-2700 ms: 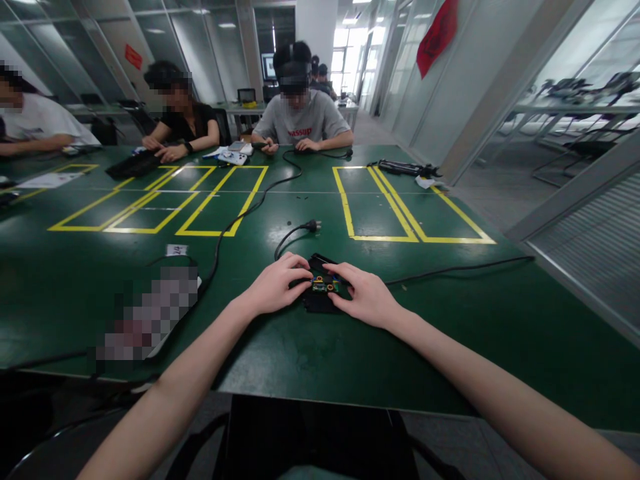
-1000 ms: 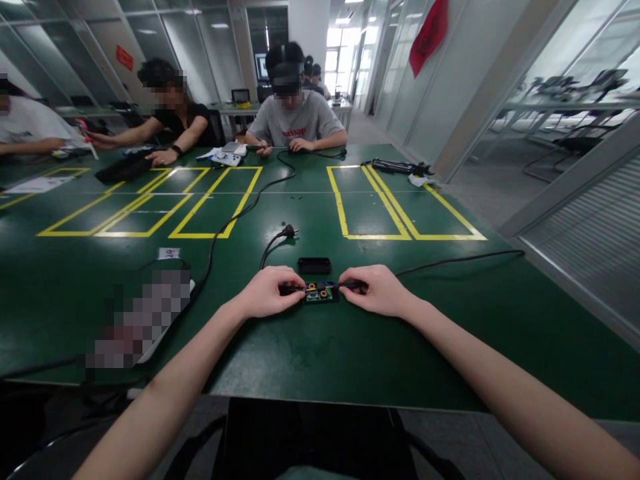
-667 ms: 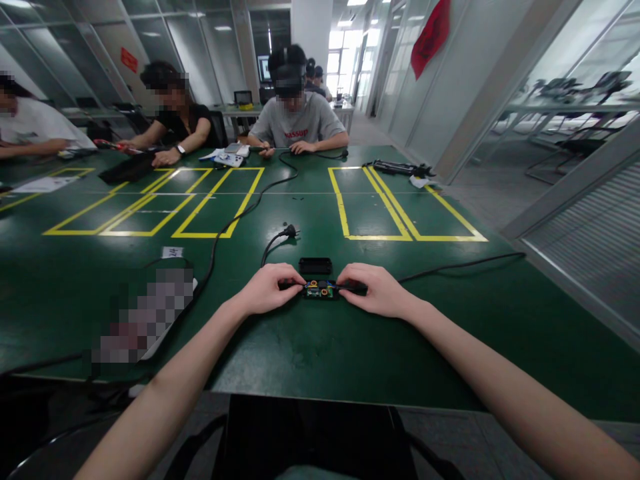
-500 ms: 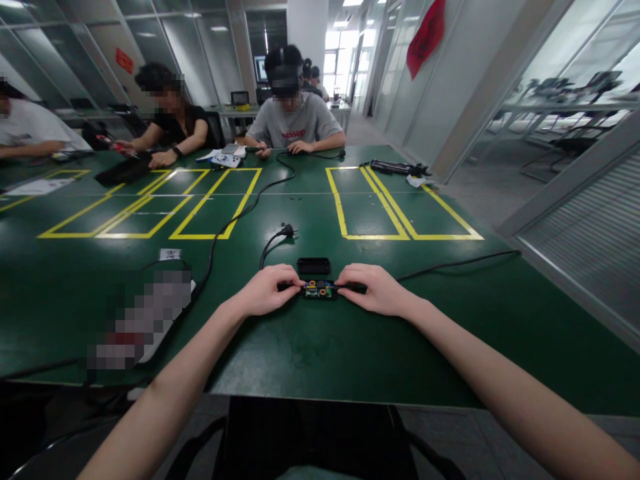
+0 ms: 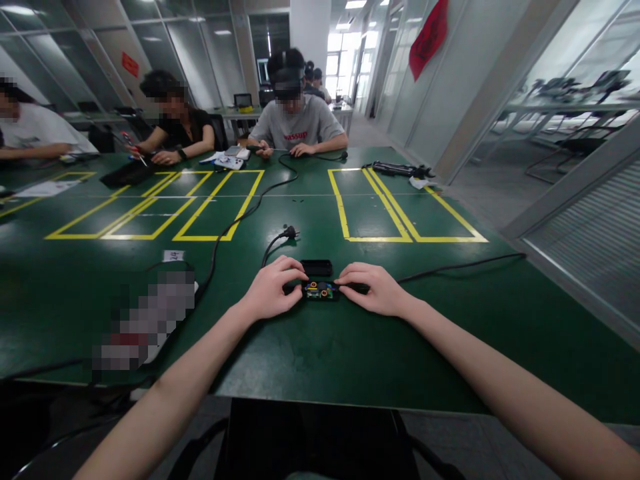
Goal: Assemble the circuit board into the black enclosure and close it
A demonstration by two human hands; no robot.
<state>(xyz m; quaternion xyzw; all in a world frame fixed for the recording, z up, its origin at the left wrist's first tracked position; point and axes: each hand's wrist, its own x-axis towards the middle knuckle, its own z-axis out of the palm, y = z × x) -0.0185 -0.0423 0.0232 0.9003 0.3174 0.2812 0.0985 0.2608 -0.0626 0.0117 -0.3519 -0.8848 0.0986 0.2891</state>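
An opened black power adapter [image 5: 320, 293] lies in front of me, its circuit board showing two copper-coloured coils and some blue wire. My left hand [image 5: 274, 290] is at its left end, thumb and fingertips gripping around that end; the exact contact is partly hidden. At the right end, my right hand [image 5: 375, 289] is closed in a pinch on the black cable [image 5: 356, 288] where it meets the housing. Just behind the adapter rests its black cover [image 5: 317, 268], inner side up. A plug [image 5: 289, 233] on a short cord lies beyond my left hand.
A blurred-out power strip [image 5: 150, 320] lies at the left with a paper tag [image 5: 173, 256]. A long black cord crosses the green table [image 5: 320, 353]. Yellow tape [image 5: 377, 239] marks rectangles. A folded tripod [image 5: 400, 169] lies far right. Several people sit opposite.
My left thumb and fingers have spread a little wider and shifted at the adapter's left end. My right hand stays nearly where it was. The whole view has shifted slightly.
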